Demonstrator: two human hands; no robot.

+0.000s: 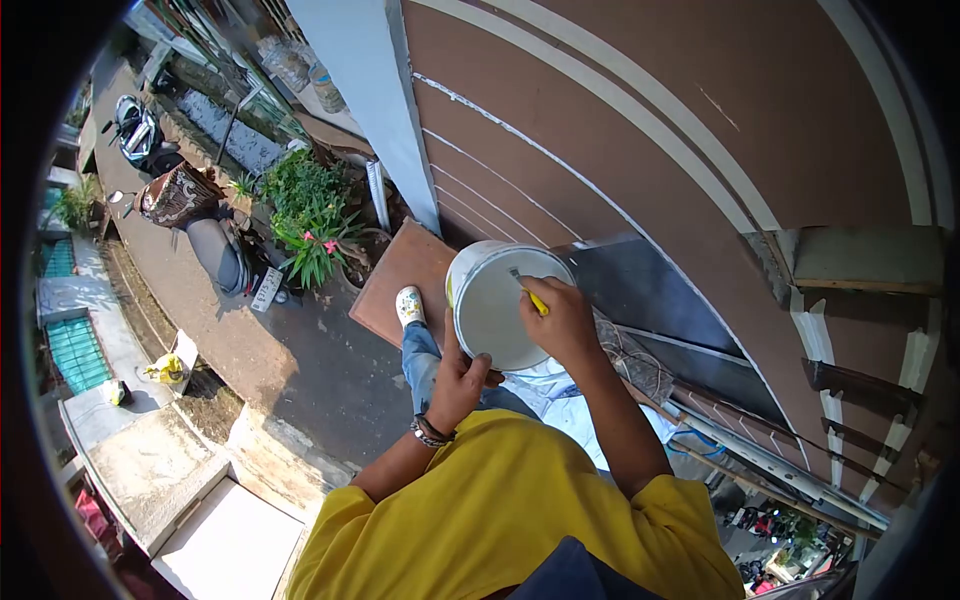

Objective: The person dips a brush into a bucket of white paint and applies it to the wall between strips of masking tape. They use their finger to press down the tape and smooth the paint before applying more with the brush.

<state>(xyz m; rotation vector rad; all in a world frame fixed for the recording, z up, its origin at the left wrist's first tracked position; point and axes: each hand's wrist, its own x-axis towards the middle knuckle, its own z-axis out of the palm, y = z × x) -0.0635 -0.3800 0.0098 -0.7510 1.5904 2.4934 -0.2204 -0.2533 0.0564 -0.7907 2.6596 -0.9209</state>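
A white bucket [466, 264] of pale, smooth liquid that looks like paint is in front of my body at the middle of the head view. My left hand [462, 388] is closed on its near left rim, thumb bent over the edge and the other fingers along the outer wall. Over the bucket's mouth, my right hand [562, 318] grips a small paintbrush [538, 302] by its yellow handle. The brush head points away from me, above or at the liquid's surface. Most of the bucket's outer wall is hidden below its rim.
A brown wall [560, 150] with white lines rises ahead and to the right. Below are a reddish-brown slab [400, 275], my shoe [409, 306], and a paved lane with a parked motorbike [215, 255]. Potted plants [305, 200] stand beside a pale pillar [355, 80]. Poles [770, 480] lie to the right.
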